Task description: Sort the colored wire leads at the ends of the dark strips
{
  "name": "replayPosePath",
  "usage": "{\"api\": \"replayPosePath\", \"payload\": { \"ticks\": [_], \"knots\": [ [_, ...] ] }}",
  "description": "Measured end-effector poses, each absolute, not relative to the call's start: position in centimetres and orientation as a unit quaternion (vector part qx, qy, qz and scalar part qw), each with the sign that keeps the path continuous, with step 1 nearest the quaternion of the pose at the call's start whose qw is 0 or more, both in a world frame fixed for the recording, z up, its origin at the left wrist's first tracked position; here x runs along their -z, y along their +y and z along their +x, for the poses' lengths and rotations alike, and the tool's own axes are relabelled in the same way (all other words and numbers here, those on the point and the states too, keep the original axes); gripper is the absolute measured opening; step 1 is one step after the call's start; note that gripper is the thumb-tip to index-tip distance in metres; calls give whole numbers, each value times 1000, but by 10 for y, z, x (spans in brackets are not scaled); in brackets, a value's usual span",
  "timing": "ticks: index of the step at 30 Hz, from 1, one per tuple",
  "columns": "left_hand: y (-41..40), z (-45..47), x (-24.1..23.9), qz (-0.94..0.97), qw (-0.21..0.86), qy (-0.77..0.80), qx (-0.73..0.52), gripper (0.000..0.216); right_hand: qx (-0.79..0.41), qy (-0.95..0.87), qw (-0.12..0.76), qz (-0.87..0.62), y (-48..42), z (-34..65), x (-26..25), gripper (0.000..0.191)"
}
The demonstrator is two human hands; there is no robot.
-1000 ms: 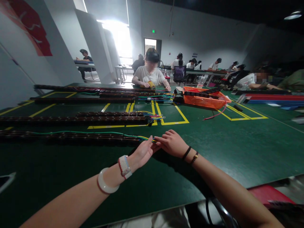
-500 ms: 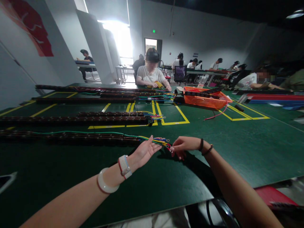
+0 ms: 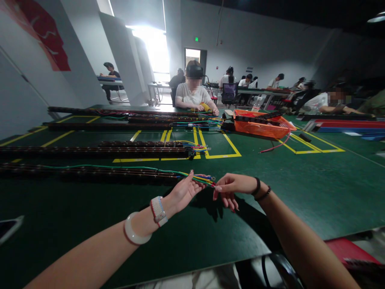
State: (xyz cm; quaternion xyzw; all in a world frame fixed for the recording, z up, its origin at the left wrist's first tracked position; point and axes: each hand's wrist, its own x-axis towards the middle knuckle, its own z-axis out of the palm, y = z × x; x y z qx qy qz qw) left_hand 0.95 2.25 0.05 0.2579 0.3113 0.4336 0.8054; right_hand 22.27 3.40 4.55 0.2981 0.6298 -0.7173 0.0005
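A long dark segmented cable chain lies across the near part of the table, with coloured wires running out of its right end. My left hand, palm turned up, holds the bundle of wires between its raised thumb and fingers. Blue, yellow, green and red wires show there, some with metal ring terminals. At the tips of the bundle, my right hand pinches the end of a red wire between thumb and forefinger. Its other fingers hang loosely below.
More cable chains with wire ends lie farther back on the green table, among yellow tape marks. An orange basket holds dark chain pieces. Across the table sits a co-worker; other people work behind.
My right hand has shifted slightly up at the wire tips, and its lower fingers have spread downward. My left hand stays almost still under the bundle.
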Motion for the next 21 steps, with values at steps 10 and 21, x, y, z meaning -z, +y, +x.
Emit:
{"api": "replayPosePath", "payload": {
  "ticks": [10, 21],
  "knots": [
    [19, 6, -5, 284, 817, 265, -425, 35, 660, 628, -201, 359, 41, 221, -40, 40],
    [17, 8, -9, 258, 807, 312, -431, 26, 232, 759, -240, 559, 62, 214, -13, 36]
  ]
}}
